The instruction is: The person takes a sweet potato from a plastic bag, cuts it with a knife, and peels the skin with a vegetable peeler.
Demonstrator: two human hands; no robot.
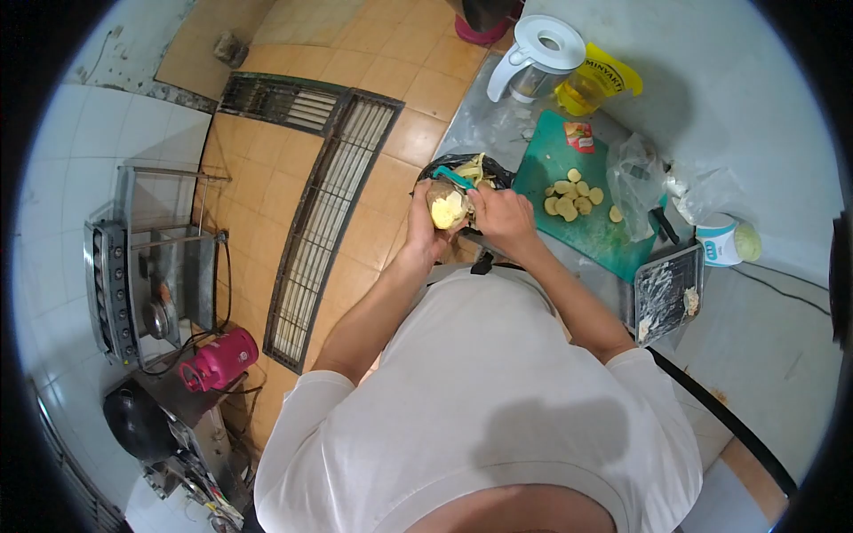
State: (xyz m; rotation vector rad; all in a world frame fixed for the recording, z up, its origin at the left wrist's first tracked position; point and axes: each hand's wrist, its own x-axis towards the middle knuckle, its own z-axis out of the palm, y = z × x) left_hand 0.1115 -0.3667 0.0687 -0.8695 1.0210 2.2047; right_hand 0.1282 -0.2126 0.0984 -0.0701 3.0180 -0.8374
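My left hand (425,224) is closed around a potato (447,210), brown-skinned at the top with a pale yellow peeled patch facing me. In my right hand (505,216) is a teal peeler (455,178), its head lying over the upper part of the potato. Just beyond both hands sits a black plastic bag (499,171) with pale peelings (474,167) at its mouth. To the right, a green cutting board (591,238) carries several round pale slices (569,204) and a small red packet (579,137).
A lidded pitcher (544,46) and a yellow oil pouch (597,82) stand at the table's back. Beside the board are a clear plastic bag (634,182), a black handle (665,225), a metal tray (668,293) and a white tub (718,242). A pink gas cylinder (219,360) stands left, near a stove (111,284).
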